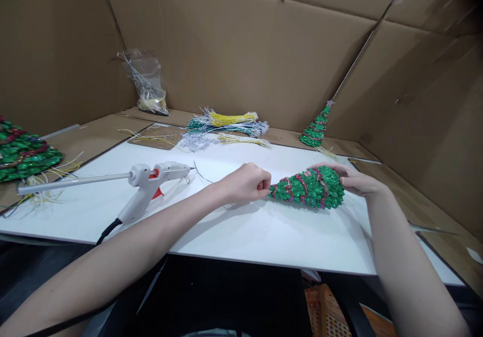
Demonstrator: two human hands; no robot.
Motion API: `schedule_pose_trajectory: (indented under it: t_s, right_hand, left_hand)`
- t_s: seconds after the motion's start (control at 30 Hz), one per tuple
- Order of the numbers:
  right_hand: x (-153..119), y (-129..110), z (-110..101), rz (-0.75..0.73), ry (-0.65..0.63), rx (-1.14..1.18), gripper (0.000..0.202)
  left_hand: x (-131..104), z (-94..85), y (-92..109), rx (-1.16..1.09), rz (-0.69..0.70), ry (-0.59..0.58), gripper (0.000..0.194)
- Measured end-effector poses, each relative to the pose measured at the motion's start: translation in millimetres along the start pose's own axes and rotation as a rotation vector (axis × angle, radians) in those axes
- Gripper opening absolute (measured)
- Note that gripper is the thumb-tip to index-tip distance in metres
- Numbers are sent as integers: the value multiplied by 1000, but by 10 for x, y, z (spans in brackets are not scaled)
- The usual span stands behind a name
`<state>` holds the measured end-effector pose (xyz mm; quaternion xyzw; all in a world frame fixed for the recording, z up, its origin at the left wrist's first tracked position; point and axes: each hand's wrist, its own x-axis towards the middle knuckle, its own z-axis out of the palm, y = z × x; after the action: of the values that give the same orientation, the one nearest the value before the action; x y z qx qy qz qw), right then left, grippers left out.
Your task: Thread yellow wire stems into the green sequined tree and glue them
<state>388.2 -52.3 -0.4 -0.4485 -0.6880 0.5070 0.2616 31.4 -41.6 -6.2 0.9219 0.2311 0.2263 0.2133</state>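
Observation:
A small green Christmas tree (302, 188) with red garland lies on its side above the white board (241, 236), its tip pointing left. My right hand (356, 180) grips the tree around its wide base. At the narrow tip, my left hand (251, 183) is closed in a fist, its fingers pinched against the tree's top; whatever they hold there is hidden. Left of my left hand stands a white hot glue gun (147, 188) with a long glue stick in its back and its nozzle toward the right.
Bundles of yellow, green and blue wires (228, 121) lie at the back. A clear bag (147, 83) leans on the cardboard wall (234, 40). Another decorated tree (317, 125) stands back right, and a larger tree (24, 151) at the left edge. A black cord runs from the glue gun.

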Motion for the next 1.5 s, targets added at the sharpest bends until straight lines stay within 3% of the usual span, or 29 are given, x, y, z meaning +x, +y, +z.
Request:
schedule_pose_trajectory:
  t_s: [0.4, 0.97, 1.27, 1.4, 1.5]
  right_hand:
    - [-20, 40, -36, -3, -31, 4, 75]
    - [-20, 44, -33, 7, -39, 30, 73]
    - [-13, 39, -27, -1, -46, 24, 72]
    - [-6, 47, -36, -15, -47, 8, 75]
    - [-9, 55, -48, -15, -51, 3, 75]
  left_hand:
    - [2, -13, 26, 15, 67, -71, 12]
    - [7, -20, 20, 25, 159, -76, 21]
    - [-9, -85, 17, -3, 104, -89, 19]
    - [-13, -106, 30, -13, 113, -105, 10]
    - [-15, -81, 30, -28, 141, -82, 15]
